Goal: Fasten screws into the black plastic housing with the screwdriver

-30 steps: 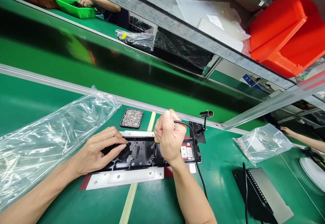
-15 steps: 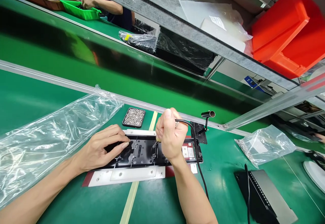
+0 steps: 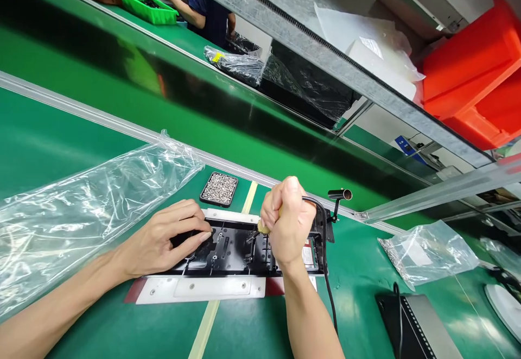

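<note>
Green bench (image 3: 134, 332) across lower frame; metal shelf (image 3: 301, 29) slanting across top. Black panel (image 3: 232, 253) lower centre, left end hidden under left hand (image 3: 163, 239); whether fingers pinch it, cannot tell. Right hand (image 3: 288, 223) clamped on corded tool (image 3: 264, 227), mostly hidden; tip unclear.
</note>
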{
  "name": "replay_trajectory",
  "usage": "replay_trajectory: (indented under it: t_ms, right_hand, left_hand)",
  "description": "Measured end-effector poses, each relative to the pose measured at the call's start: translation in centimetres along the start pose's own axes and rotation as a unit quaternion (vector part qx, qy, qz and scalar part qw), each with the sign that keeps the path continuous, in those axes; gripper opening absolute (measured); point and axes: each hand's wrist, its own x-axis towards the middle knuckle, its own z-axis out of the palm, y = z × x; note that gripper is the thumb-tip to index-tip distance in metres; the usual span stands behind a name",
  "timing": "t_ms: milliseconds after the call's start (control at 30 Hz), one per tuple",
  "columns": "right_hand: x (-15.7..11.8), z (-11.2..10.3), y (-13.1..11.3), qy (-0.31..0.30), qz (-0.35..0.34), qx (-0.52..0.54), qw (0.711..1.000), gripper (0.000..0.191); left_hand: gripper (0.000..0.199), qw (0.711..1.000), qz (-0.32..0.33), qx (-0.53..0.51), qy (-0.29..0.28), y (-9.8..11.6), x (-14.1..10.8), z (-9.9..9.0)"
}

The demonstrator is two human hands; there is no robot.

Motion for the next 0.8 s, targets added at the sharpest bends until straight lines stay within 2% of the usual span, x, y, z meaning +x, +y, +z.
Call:
replay_trajectory:
  t_ms: [300,500,800]
  right_hand:
    - [-0.23,-0.29,-0.25,0.002,-0.020,0.020,1.000,0.067]
    - [-0.23,-0.48,-0.34,0.002,-0.036,0.015,0.999,0.064]
    - [-0.73,-0.52,-0.50,0.012,-0.076,0.018,0.997,0.060]
  left_hand:
    - [0.016,1.000,-0.008,0.003,-0.010,-0.08,-0.41,0.04]
    - [0.019,0.999,-0.038,0.001,-0.007,-0.20,-0.85,0.32]
    - [0.014,1.000,-0.003,0.002,-0.005,0.27,-0.04,0.09]
